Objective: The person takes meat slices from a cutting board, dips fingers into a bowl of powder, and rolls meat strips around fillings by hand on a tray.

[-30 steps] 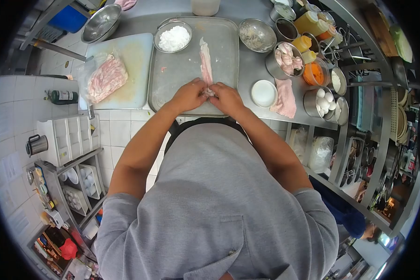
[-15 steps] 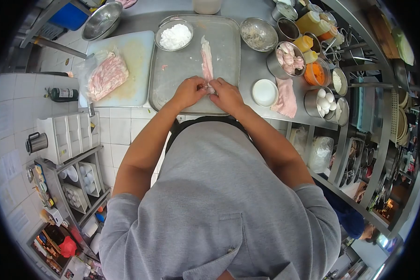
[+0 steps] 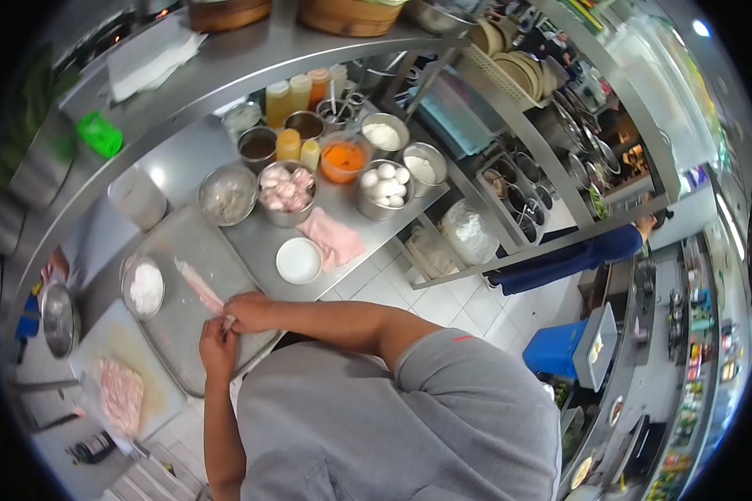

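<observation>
A thin pale-pink strip of bacon lies lengthwise on the grey metal tray. My left hand and my right hand meet at its near end, fingers pinched together around it; that end is mostly hidden by them. Left of the strip, on the tray, stands a metal bowl of white powder. A pot holding several pale-pink rolled pieces is to the right, beyond a small white dish and a pink cloth.
A cutting board carries bagged sliced meat. Several containers crowd the counter's back, including eggs and orange shreds. A metal shelf spans above. Another person's hand shows far left; a person in dark blue stands right.
My view has swung to the right and tilted up, so the counter now appears turned and the kitchen aisle shows. Both hands stay pinched at the near end of the bacon strip.
</observation>
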`<state>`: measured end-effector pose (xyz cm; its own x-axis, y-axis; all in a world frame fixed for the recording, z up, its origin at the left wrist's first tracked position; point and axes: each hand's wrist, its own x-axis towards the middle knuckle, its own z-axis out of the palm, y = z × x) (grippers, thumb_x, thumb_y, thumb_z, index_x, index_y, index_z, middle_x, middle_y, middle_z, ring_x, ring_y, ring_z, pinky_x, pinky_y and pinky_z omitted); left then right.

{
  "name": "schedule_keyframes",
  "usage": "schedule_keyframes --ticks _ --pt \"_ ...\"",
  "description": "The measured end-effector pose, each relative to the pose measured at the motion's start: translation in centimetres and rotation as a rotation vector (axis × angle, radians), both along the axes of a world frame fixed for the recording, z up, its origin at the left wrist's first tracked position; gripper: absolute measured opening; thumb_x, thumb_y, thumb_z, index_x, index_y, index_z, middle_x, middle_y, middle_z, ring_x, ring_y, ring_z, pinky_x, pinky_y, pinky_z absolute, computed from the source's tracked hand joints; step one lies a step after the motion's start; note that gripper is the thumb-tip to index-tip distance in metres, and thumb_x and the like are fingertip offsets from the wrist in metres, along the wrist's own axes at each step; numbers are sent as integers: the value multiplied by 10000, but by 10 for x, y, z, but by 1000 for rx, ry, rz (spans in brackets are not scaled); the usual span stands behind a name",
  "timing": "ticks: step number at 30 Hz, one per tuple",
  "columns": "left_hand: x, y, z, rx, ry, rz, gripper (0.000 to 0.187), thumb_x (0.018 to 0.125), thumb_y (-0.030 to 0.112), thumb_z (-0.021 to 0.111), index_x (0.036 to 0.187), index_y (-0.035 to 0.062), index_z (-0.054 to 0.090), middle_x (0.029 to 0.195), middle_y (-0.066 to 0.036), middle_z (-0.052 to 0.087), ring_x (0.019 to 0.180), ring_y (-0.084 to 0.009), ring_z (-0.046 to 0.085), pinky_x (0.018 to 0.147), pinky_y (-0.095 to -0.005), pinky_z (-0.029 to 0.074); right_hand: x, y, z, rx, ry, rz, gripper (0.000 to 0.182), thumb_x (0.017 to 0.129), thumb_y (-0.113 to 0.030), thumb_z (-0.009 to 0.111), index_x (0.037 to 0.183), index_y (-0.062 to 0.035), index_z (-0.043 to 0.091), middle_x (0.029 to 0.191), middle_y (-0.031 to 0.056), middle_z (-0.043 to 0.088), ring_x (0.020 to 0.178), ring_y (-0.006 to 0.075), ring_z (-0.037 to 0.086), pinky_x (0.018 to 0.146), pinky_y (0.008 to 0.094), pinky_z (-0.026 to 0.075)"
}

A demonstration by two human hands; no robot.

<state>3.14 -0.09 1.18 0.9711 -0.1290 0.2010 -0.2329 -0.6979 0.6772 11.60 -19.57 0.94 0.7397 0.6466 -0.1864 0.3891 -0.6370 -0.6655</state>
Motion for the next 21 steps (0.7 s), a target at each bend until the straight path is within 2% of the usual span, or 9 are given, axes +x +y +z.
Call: schedule_keyframes --ticks 2,4,7,10,13,16,18,20,21 --pt "7 8 -6 -27 71 3 244 956 55 769 1193 2 763 1001 -172 712 882 -352 714 767 -472 566 -6 -5 16 46 -10 23 423 909 -268 832 1285 -89 751 1231 187 762 1177 412 758 1019 554 592" --pt "17 15 -12 -322 412 19 176 956 -30 741 1131 -47 733 1033 -115 709 861 -204 681 755 -374 552 -9 -7 13 57 -57 30 437 928 -261 819 1319 -91 726 1235 192 755 1181 413 756 1018 552 592" --pt "27 23 -12 -301 531 3 162 966 -42 730 1127 -48 715 1024 -81 692 853 -142 632 747 -328 532 -8 -2 8 56 -74 25 420 960 -257 793 1338 -92 716 1237 194 748 1195 410 752 1021 546 592" --pt "28 22 -6 -203 320 -30 179 982 -41 721 1160 -36 705 1052 -76 693 844 -132 603 750 -302 523 -2 0 11 46 -37 5 367 982 -271 773 1301 -91 752 1239 189 749 1207 403 749 1026 539 594" --pt "16 -5 20 -276 120 111 158 1004 27 763 1144 -22 710 962 -83 690 796 -147 596 718 -324 511 6 0 6 63 -25 16 332 991 -286 766 1264 -98 786 1243 181 752 1207 402 751 1032 532 595" --pt "18 11 -16 -358 222 20 201 1014 39 774 1193 -17 702 1002 -96 692 825 -173 631 741 -331 532 7 0 8 67 -22 6 318 987 -286 769 1252 -115 805 1243 173 756 1203 405 750 1041 526 595" --pt "23 16 -43 -522 143 24 165 1026 50 773 1168 -20 725 1020 -98 712 851 -196 668 760 -346 548 6 1 11 56 -21 11 321 972 -266 776 1261 -129 808 1261 173 752 1221 406 740 1049 520 594" --pt "27 20 -49 -377 140 117 138 1016 84 782 1104 -20 761 999 -128 742 894 -251 707 813 -389 573 6 6 -5 180 -104 93 314 954 -203 771 1259 -140 808 1333 176 736 1271 406 716 1052 512 599" --pt "32 27 -52 -276 130 100 167 998 139 793 1066 -13 796 987 -170 755 946 -318 726 874 -430 586 3 12 -26 133 -88 8 342 952 -148 753 1290 -154 801 1363 172 734 1297 403 703 1055 519 599"
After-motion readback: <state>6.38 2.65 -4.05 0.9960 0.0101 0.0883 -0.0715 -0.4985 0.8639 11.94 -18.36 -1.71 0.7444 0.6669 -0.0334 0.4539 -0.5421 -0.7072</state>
